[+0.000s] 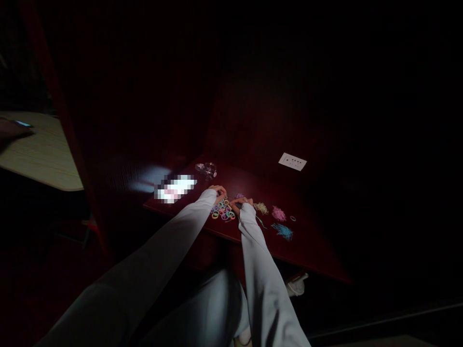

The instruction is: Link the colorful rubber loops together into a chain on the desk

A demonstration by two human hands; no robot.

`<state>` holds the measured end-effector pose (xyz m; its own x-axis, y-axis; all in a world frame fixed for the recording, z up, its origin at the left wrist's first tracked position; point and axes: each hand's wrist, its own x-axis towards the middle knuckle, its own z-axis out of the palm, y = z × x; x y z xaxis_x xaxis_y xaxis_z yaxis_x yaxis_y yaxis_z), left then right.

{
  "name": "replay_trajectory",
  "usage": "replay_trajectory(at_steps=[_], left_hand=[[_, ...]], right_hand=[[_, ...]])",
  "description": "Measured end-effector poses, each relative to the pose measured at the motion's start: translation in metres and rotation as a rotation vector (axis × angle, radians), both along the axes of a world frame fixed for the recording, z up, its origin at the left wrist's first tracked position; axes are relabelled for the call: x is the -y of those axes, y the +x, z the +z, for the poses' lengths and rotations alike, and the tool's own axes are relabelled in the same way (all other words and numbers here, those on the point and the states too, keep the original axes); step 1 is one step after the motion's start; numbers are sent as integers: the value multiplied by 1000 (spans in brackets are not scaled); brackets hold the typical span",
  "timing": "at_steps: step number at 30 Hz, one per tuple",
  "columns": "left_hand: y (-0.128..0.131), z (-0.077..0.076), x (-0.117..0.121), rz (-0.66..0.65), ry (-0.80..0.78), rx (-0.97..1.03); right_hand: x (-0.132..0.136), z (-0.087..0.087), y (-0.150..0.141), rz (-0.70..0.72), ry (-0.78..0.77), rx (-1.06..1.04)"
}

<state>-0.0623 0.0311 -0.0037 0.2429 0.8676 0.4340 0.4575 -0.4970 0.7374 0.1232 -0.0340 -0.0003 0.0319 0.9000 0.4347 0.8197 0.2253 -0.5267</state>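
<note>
My left hand [219,192] is curled, with its fingertips together at the far edge of a pile of small coloured rings, which look like hair ties [223,211]. Across from it, my right hand [243,204] is bent inward in a pinch over the right side of that pile. Whatever sits between the fingers of either hand is too small and dark to make out. A thin green strand [261,222] lies just right of my right wrist. Beyond it are loose heaps of cut strands: pale yellow [261,208], pink [279,213] and blue [283,231].
A lit, pixelated screen [177,188] lies left on the dark red table [307,250]. Behind it stands a clear container [209,170]. One lone ring [292,219] rests at the right. A socket plate [292,161] is on the wall. Another person's hand [12,132] shows at a wooden table [43,154].
</note>
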Motion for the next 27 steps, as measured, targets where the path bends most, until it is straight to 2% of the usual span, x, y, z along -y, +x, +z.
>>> replay_trajectory(at_steps=[7, 12, 18, 27], left_hand=[[5, -3, 4, 37, 49, -100], [6, -5, 7, -19, 66, -160], [2, -3, 8, -91, 96, -137], [0, -2, 4, -77, 99, -62]], right_hand=[[-5, -4, 3, -5, 25, -123], [-4, -2, 0, 44, 33, -98], [-1, 1, -2, 66, 53, -123], [-3, -2, -2, -95, 103, -174]])
